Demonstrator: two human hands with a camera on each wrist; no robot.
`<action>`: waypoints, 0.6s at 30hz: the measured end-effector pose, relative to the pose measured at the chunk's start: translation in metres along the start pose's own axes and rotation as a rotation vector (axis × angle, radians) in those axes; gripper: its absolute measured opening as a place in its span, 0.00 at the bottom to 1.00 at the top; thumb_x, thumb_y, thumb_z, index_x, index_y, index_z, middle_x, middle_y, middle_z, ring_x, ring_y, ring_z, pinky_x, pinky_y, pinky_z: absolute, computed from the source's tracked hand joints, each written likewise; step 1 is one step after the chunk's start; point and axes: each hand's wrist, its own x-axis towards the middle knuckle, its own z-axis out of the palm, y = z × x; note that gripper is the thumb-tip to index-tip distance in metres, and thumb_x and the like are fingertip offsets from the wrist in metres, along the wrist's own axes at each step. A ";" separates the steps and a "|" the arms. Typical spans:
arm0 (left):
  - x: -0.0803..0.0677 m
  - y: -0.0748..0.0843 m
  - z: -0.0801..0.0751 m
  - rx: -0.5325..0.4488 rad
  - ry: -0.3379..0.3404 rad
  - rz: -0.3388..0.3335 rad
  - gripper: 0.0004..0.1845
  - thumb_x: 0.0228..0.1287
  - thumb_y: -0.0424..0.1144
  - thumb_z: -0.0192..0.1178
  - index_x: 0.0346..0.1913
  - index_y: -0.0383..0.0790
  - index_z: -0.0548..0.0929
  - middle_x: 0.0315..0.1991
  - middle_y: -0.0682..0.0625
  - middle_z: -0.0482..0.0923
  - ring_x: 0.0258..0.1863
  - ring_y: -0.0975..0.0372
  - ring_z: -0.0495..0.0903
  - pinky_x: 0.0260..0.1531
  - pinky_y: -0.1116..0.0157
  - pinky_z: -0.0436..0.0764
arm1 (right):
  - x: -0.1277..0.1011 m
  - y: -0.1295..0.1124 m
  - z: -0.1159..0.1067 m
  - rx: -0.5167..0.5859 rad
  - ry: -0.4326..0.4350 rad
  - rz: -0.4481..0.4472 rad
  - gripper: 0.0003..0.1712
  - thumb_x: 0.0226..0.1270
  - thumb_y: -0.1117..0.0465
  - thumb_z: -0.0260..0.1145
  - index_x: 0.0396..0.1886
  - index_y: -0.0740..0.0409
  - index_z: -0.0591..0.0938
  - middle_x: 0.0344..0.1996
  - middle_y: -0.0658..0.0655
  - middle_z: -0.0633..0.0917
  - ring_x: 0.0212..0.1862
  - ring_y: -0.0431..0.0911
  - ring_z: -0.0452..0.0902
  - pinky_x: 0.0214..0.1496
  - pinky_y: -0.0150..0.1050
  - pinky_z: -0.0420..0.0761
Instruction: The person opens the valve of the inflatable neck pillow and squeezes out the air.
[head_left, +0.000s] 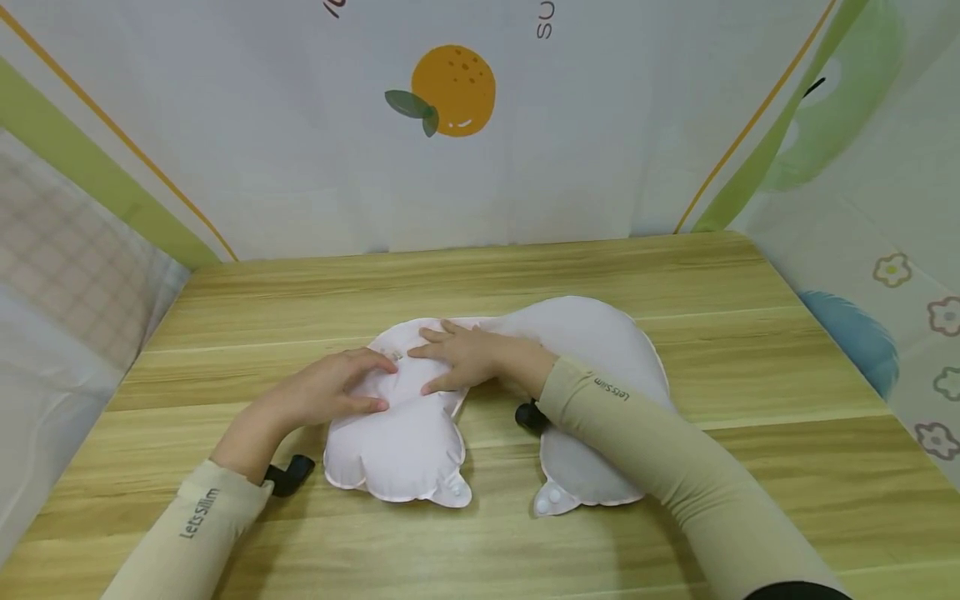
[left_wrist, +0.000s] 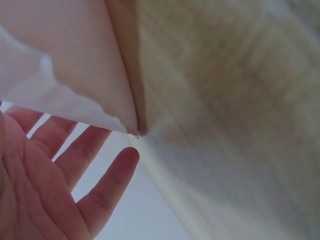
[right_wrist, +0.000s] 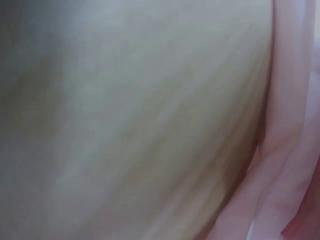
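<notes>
Both hands lie on the left lobe of a pale pink inflatable neck pillow (head_left: 420,417), just left of the head view's middle. The left hand (head_left: 330,390) rests palm down, its grip loosely bent, fingertips pressing into the soft surface; the left wrist view shows its fingers (left_wrist: 107,187) spread and nearly straight, holding nothing. The right hand (head_left: 461,357) lies flat with fingers stretched out toward the left, pressing the same lobe, fingertips close to the left hand's.

The U-shaped pillow sits at the centre of the wooden counter (head_left: 750,467), its open ends toward the bottom of the frame, each with a small snap tab. The left lobe looks dented and slack; the right lobe is rounder.
</notes>
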 end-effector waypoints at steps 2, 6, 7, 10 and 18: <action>0.000 0.000 0.000 0.006 -0.001 0.000 0.23 0.64 0.44 0.67 0.58 0.36 0.79 0.60 0.39 0.78 0.64 0.42 0.73 0.64 0.41 0.70 | -0.001 -0.001 0.000 -0.017 -0.017 0.010 0.40 0.72 0.35 0.55 0.79 0.37 0.57 0.81 0.51 0.43 0.81 0.59 0.31 0.76 0.70 0.42; 0.000 0.000 0.000 0.018 -0.001 0.005 0.23 0.65 0.44 0.66 0.58 0.35 0.79 0.60 0.39 0.78 0.63 0.43 0.74 0.64 0.40 0.70 | -0.002 -0.002 0.000 -0.053 -0.047 0.027 0.40 0.72 0.33 0.52 0.80 0.34 0.54 0.81 0.50 0.41 0.81 0.57 0.28 0.77 0.68 0.40; 0.000 0.001 0.000 0.020 -0.002 0.005 0.23 0.65 0.44 0.66 0.58 0.35 0.79 0.60 0.39 0.78 0.63 0.43 0.74 0.63 0.40 0.71 | -0.002 -0.002 0.000 -0.056 -0.051 0.029 0.40 0.73 0.33 0.52 0.80 0.34 0.53 0.81 0.49 0.40 0.81 0.57 0.28 0.77 0.68 0.39; 0.000 0.001 0.000 0.023 -0.005 0.002 0.23 0.65 0.45 0.66 0.58 0.35 0.79 0.60 0.39 0.78 0.63 0.42 0.74 0.63 0.41 0.71 | -0.003 -0.002 0.000 -0.043 -0.054 0.028 0.41 0.72 0.33 0.53 0.80 0.34 0.53 0.81 0.49 0.40 0.81 0.57 0.27 0.77 0.68 0.38; -0.002 0.004 -0.010 0.029 0.047 -0.034 0.21 0.65 0.41 0.66 0.59 0.36 0.80 0.56 0.42 0.82 0.57 0.47 0.79 0.57 0.45 0.77 | -0.006 0.002 -0.007 0.043 -0.025 -0.014 0.39 0.72 0.38 0.57 0.78 0.42 0.60 0.81 0.55 0.48 0.81 0.62 0.34 0.79 0.65 0.41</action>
